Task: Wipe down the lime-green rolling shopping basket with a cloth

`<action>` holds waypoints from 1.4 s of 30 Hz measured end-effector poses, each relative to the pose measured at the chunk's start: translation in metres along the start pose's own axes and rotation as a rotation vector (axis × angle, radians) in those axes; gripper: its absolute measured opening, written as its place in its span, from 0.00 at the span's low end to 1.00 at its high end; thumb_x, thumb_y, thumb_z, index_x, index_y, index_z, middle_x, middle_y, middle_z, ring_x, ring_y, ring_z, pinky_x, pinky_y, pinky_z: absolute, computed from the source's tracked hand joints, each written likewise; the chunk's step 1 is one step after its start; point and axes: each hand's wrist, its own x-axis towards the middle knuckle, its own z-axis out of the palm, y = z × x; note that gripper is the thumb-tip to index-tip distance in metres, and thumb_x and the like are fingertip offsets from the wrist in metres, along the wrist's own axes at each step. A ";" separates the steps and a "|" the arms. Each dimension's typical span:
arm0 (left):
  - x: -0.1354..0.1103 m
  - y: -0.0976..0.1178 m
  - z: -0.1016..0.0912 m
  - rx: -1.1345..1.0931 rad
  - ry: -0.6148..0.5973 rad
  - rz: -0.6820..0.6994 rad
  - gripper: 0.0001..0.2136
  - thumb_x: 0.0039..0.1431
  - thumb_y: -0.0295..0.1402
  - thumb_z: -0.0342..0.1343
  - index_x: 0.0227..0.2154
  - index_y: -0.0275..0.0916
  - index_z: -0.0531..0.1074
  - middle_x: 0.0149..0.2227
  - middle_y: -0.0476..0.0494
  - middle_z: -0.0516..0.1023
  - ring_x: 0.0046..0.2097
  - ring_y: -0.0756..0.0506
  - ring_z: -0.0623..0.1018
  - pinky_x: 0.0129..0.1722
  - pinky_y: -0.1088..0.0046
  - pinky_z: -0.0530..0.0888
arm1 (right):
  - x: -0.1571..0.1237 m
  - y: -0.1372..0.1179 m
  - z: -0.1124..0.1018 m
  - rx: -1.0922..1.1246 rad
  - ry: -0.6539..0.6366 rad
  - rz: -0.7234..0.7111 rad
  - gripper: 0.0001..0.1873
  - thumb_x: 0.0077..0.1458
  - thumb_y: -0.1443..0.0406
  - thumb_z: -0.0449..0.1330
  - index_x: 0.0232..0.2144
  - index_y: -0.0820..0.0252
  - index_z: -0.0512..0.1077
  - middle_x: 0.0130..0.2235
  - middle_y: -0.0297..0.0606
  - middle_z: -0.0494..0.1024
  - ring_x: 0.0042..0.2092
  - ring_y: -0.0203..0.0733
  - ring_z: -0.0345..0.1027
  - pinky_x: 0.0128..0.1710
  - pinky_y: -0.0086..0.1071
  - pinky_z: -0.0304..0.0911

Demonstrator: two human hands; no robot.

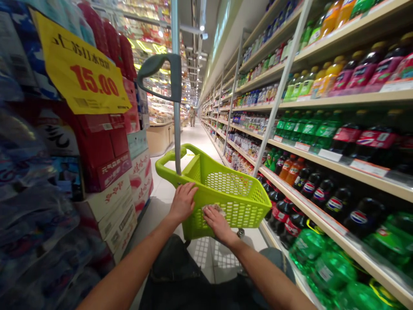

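We see our left hand (183, 201) on the near rim of a lime-green perforated plastic shopping basket (226, 189) low in the aisle, fingers folded together over the edge. Our right hand (218, 223) lies just beside it, fingers pressed flat on a pale crumpled scrap (213, 209), perhaps paper; we cannot tell whether they pinch it. A grey metal pole with a curved handle (176, 129) rises from the basket's far end. Stacked red and white cardboard cartons (112, 172) under a yellow paper price sign (84, 73) crowd the left; cream shelves of soft-drink bottles (322, 155) line the right. The basket's wheels are hidden, and the near bottles are blurred.
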 end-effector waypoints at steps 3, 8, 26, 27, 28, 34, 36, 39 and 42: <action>0.012 0.007 0.006 0.104 -0.056 0.067 0.24 0.46 0.22 0.45 0.50 0.35 0.63 0.56 0.39 0.62 0.59 0.41 0.57 0.58 0.55 0.50 | 0.008 0.013 -0.019 0.003 0.145 0.137 0.19 0.57 0.74 0.46 0.50 0.59 0.65 0.55 0.42 0.64 0.61 0.41 0.42 0.57 0.46 0.51; 0.029 0.018 0.026 0.182 -0.203 0.119 0.25 0.48 0.23 0.44 0.52 0.31 0.60 0.56 0.35 0.61 0.60 0.40 0.56 0.58 0.53 0.45 | -0.014 0.027 -0.016 -0.044 0.144 0.178 0.18 0.57 0.73 0.47 0.49 0.60 0.65 0.53 0.43 0.66 0.62 0.42 0.41 0.56 0.47 0.52; 0.043 0.009 0.061 0.133 -0.208 0.133 0.25 0.50 0.24 0.42 0.54 0.30 0.57 0.58 0.37 0.59 0.61 0.40 0.52 0.59 0.53 0.40 | -0.054 0.042 -0.015 -0.089 0.059 0.238 0.23 0.55 0.76 0.44 0.51 0.59 0.63 0.52 0.44 0.68 0.61 0.43 0.44 0.54 0.47 0.55; 0.044 0.009 0.063 0.126 -0.208 0.124 0.25 0.50 0.24 0.42 0.54 0.30 0.57 0.58 0.37 0.59 0.61 0.40 0.52 0.59 0.53 0.40 | -0.050 0.046 -0.020 -0.087 0.077 0.270 0.23 0.55 0.75 0.44 0.52 0.58 0.62 0.53 0.43 0.66 0.61 0.44 0.43 0.55 0.48 0.53; 0.045 0.010 0.065 0.121 -0.210 0.113 0.25 0.51 0.24 0.42 0.54 0.30 0.57 0.57 0.36 0.59 0.61 0.39 0.52 0.59 0.53 0.41 | -0.044 0.051 -0.026 -0.094 0.101 0.306 0.23 0.55 0.75 0.45 0.53 0.57 0.61 0.55 0.42 0.64 0.61 0.45 0.42 0.56 0.50 0.51; 0.054 0.016 0.078 0.121 -0.236 0.066 0.25 0.51 0.25 0.43 0.55 0.31 0.56 0.58 0.34 0.58 0.61 0.38 0.51 0.58 0.51 0.42 | -0.071 0.064 -0.017 -0.169 0.060 0.379 0.25 0.55 0.76 0.44 0.54 0.58 0.60 0.54 0.44 0.64 0.61 0.45 0.44 0.55 0.49 0.52; 0.056 0.016 0.082 0.111 -0.242 0.077 0.26 0.50 0.25 0.44 0.55 0.31 0.56 0.58 0.34 0.57 0.61 0.39 0.51 0.59 0.52 0.41 | -0.095 0.058 -0.012 -0.173 0.005 0.372 0.26 0.54 0.78 0.44 0.54 0.59 0.60 0.53 0.45 0.66 0.60 0.43 0.47 0.54 0.46 0.55; 0.058 0.018 0.088 0.102 -0.246 0.079 0.26 0.50 0.25 0.44 0.55 0.31 0.55 0.58 0.35 0.57 0.61 0.39 0.50 0.59 0.52 0.40 | -0.102 0.058 -0.021 -0.189 0.043 0.408 0.28 0.53 0.78 0.43 0.55 0.57 0.58 0.54 0.44 0.64 0.60 0.44 0.47 0.54 0.48 0.54; 0.061 0.021 0.091 0.127 -0.245 0.059 0.26 0.50 0.26 0.44 0.55 0.33 0.55 0.59 0.37 0.57 0.61 0.39 0.50 0.59 0.52 0.40 | -0.086 0.074 -0.037 -0.218 0.155 0.436 0.28 0.53 0.77 0.45 0.55 0.55 0.57 0.57 0.43 0.61 0.61 0.46 0.44 0.55 0.51 0.51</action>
